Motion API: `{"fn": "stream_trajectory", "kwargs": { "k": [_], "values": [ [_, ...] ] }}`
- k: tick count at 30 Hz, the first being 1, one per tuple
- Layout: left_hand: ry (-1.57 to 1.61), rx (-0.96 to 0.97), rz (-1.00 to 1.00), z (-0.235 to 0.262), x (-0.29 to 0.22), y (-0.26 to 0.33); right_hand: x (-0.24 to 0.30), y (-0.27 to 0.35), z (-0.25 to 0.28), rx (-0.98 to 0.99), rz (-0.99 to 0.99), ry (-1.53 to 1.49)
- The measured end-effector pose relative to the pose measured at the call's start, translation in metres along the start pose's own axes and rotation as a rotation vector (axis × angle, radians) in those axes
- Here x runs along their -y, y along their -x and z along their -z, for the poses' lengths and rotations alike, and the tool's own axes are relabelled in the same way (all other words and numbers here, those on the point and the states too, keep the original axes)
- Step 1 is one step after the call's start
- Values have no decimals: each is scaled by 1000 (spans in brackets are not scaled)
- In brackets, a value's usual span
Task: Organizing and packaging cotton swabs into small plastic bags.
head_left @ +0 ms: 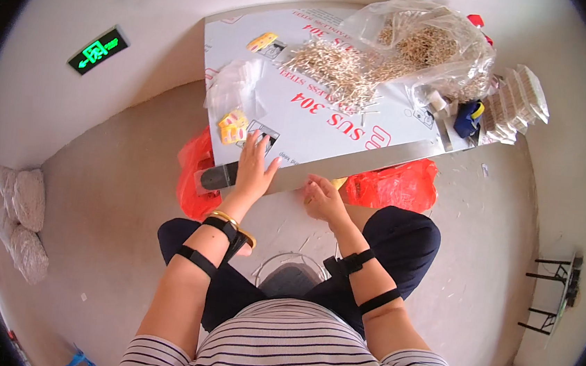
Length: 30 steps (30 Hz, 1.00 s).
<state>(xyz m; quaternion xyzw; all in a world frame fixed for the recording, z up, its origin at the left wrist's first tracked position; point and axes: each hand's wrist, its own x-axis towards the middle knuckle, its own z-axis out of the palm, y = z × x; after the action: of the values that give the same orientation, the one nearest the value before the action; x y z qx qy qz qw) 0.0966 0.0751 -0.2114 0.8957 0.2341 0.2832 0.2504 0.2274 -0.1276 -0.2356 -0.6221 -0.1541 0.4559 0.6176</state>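
My left hand lies over the table's near left corner with its fingers stretched out and apart. Its fingertips are by a small stack of yellow printed cards. Just beyond that stack lie flat see-through plastic bags. My right hand is at the near table edge, fingers curled in; whatever they hold, if anything, is hidden. Farther back, a loose heap of cotton swabs spreads over the table. More yellow cards sit near the far left edge.
A big see-through bag of swabs slumps at the back right. Beside it are a blue tape dispenser and several filled packs. Red plastic bags hang below the near edge. White sacks stand on the floor at left.
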Motion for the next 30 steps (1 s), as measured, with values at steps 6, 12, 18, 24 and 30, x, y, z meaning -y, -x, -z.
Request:
{"fn": "stream_trajectory", "kwargs": {
  "k": [6, 12, 18, 24, 30],
  "values": [
    [-1, 125, 81, -70, -15, -46, 28, -53, 64, -184, 346, 493],
    [-214, 237, -57, -92, 14, -71, 77, -106, 99, -177, 127, 461],
    [-261, 196, -92, -100, 20, -75, 88, -159, 132, -149, -10, 394],
    [-256, 216, -59, -98, 15, -81, 98, -211, 125, -415, 499, 1040],
    [-247, 243, -33, -101, 9, -86, 97, -240, 94, -441, 365, 1329]
  ]
}}
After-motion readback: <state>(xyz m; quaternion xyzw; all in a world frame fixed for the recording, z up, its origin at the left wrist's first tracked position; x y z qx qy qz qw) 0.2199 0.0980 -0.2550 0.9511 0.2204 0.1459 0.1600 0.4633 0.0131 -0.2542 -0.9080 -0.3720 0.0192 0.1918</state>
